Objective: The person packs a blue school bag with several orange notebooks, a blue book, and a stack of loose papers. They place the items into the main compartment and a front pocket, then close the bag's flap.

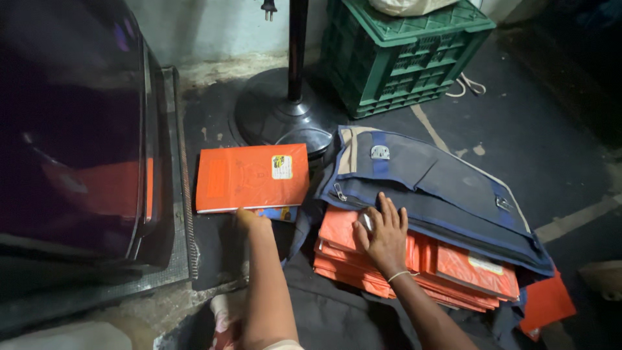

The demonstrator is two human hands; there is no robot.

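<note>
Left hand (pixel 251 221): fingers hidden under the orange notebook (pixel 253 177), grip cannot be told
Right hand (pixel 383 236): fingers spread flat on the orange book stack (pixel 453 266) inside the navy bag (pixel 427 181)

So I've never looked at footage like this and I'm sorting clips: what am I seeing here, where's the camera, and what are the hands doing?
The single picture comes from a camera worn on a person's head, looking down at their own bare hands. The left hand touches the near edge of an orange notebook lying on the dark floor. The right hand rests flat on a stack of orange notebooks inside an open navy bag. Behind stand a fan base and a green crate.
</note>
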